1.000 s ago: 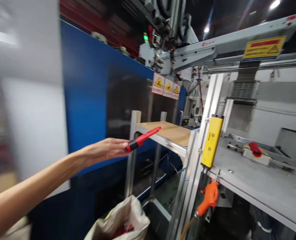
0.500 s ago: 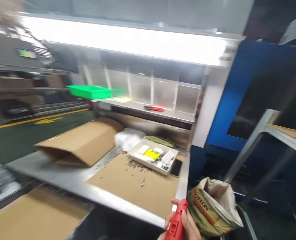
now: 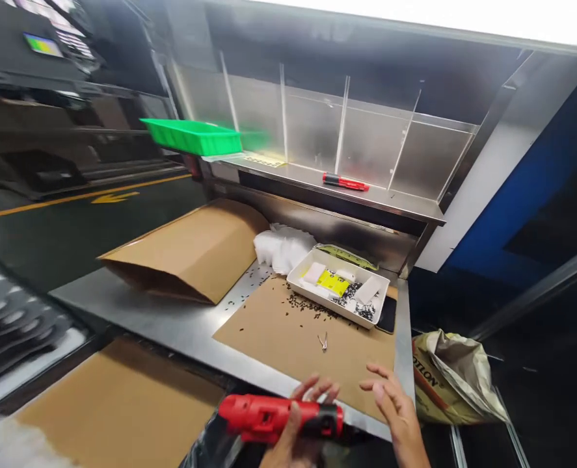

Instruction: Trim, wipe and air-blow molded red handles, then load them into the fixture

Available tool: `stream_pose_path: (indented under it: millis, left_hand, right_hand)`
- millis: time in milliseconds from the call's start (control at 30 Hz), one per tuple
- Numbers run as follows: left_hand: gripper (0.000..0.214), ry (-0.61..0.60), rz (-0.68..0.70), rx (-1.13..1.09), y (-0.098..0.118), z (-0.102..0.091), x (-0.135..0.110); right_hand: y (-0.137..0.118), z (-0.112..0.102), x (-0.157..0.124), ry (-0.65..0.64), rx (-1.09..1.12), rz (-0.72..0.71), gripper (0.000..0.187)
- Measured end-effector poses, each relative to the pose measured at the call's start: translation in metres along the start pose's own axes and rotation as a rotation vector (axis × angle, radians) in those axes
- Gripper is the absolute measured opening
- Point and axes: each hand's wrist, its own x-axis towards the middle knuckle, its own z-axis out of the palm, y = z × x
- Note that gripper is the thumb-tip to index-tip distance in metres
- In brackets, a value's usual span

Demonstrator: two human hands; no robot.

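My left hand is wrapped round a red and black hand tool, held level just below the front edge of the steel bench. My right hand hovers beside the tool's black end, fingers spread and empty, over the corner of a cardboard sheet. Small dark bits and a little metal clip lie scattered on that sheet.
A white tray of small parts sits at the back right, beside a dark phone and white bags. A folded cardboard box lies to the left. The upper shelf holds a red marker and green tray. A sack stands right of the bench.
The view swung left from the blue machine to the bench. My left hand brought the red tool back from the wooden shelf to the bench's front edge; my right hand came into view.
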Motion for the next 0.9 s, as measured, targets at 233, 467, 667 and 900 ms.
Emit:
stream_pose_path:
  millis: [233,467,667,900]
  left_hand:
    - [0.043,0.017,-0.137,-0.017,0.058,-0.011,0.050]
    - [0.044,0.010,-0.206,0.130,0.079,-0.025,0.078]
    - [0.045,-0.005,-0.234,0.244,0.089,-0.030,0.108]
    - [0.040,-0.022,-0.203,0.337,0.098,-0.028,0.140]
  right_hand:
    - [-0.002,0.085,0.008,0.148,-0.048,-0.032,0.044]
    - [0.002,0.119,0.037,0.165,0.100,0.066,0.037]
    - [0.008,0.127,0.061,0.165,0.245,0.064,0.046]
    - [0.007,0.131,0.093,0.176,0.260,0.067,0.050]
